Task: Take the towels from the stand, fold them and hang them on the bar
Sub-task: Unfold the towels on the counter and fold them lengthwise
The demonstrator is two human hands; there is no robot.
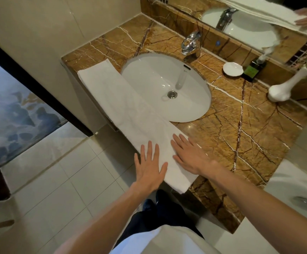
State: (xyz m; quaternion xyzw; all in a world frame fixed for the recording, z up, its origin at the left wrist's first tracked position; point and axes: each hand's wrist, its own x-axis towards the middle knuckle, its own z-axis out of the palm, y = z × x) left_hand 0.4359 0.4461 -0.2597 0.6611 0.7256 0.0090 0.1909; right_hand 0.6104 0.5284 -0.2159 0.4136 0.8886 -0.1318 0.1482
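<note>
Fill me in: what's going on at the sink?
A person is folding a white towel on the marble counter. It lies as a long narrow strip along the counter's front edge, overlapping the sink rim. The left hand and right hand press flat on its near end, fingers straight, smoothing it. It is not yet hung, and no bar is in view.

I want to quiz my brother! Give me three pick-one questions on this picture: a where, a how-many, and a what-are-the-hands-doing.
1. Where does the long white folded towel lie? A on a bar; B along the brown marble counter's front edge; C on the floor.
2. How many hands touch it? A none; B one; C two.
3. How are their fingers? A straight; B fisted; C pinching.
B, it stretches along the edge. C, left hand and right hand rest on it. A, fingers lie flat.
</note>
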